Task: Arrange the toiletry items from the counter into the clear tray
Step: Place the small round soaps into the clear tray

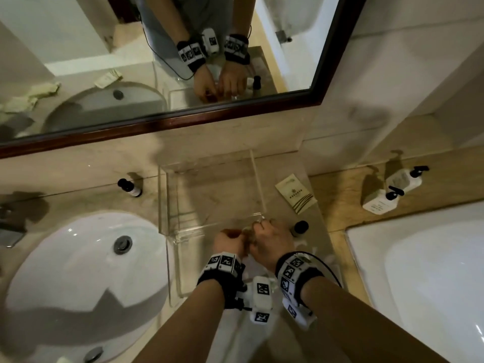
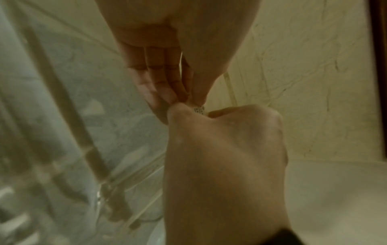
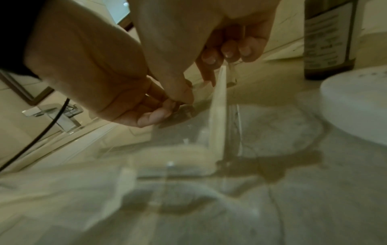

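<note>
The clear tray (image 1: 167, 200) stands on the counter against the wall, with nothing visible inside. My two hands meet at its front right corner. My left hand (image 1: 231, 239) and right hand (image 1: 271, 235) both pinch a small pale item (image 2: 199, 110) with tiny print between their fingertips; most of it is hidden. In the right wrist view, my right hand (image 3: 184, 92) hangs over the tray's wall (image 3: 218, 107), and my left hand (image 3: 100, 79) comes in from the left. A printed sachet (image 1: 296, 193) and a dark bottle (image 1: 300, 227) sit just right of the tray.
A second small dark bottle (image 1: 130, 188) stands left of the tray by the wall. Two white pump bottles (image 1: 392, 191) are at the far right. The sink (image 1: 78, 271) lies to the left, the bathtub (image 1: 432, 284) to the right. A white round item (image 3: 356, 107) sits near the right hand.
</note>
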Action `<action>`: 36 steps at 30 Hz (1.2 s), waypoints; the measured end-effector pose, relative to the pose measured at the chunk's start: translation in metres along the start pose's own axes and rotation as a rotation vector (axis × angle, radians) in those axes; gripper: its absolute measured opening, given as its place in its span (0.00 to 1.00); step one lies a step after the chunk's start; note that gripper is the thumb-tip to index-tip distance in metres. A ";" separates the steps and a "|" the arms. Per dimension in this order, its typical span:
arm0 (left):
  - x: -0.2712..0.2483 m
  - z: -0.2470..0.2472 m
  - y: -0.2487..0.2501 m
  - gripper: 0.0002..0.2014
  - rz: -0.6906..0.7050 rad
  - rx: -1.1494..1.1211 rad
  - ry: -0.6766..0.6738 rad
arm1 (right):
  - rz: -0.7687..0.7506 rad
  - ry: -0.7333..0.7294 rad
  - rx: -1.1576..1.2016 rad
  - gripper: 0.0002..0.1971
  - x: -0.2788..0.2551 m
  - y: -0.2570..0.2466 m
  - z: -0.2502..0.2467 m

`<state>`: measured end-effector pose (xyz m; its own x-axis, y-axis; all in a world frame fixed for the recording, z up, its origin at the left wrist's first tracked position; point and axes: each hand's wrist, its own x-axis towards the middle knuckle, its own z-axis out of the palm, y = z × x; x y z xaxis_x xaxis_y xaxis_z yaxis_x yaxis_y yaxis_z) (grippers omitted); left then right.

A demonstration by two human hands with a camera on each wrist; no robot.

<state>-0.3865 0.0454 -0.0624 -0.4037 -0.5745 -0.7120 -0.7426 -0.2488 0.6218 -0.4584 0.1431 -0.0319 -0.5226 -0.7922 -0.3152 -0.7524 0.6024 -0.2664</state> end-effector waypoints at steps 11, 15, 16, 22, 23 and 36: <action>0.022 0.010 -0.004 0.21 -0.068 -0.076 0.030 | 0.057 -0.023 0.042 0.17 0.007 0.002 -0.002; 0.020 0.011 -0.002 0.19 -0.074 -0.079 0.041 | 0.071 -0.007 0.056 0.18 0.005 0.002 -0.003; 0.018 0.011 0.000 0.19 -0.072 -0.077 0.039 | 0.072 0.002 0.057 0.17 0.004 0.002 -0.003; 0.001 0.006 0.008 0.11 -0.048 -0.079 0.016 | 0.031 0.105 0.125 0.16 -0.006 0.008 0.002; -0.004 0.005 0.010 0.09 -0.035 -0.081 0.022 | 0.014 0.129 0.182 0.17 -0.011 0.010 0.002; -0.069 0.056 0.023 0.08 0.327 0.576 -0.100 | 0.259 0.040 0.362 0.20 -0.099 0.091 -0.006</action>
<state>-0.4058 0.1232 -0.0170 -0.6833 -0.4676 -0.5607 -0.7291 0.3974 0.5572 -0.4772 0.2756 -0.0197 -0.6961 -0.6092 -0.3799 -0.4095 0.7715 -0.4869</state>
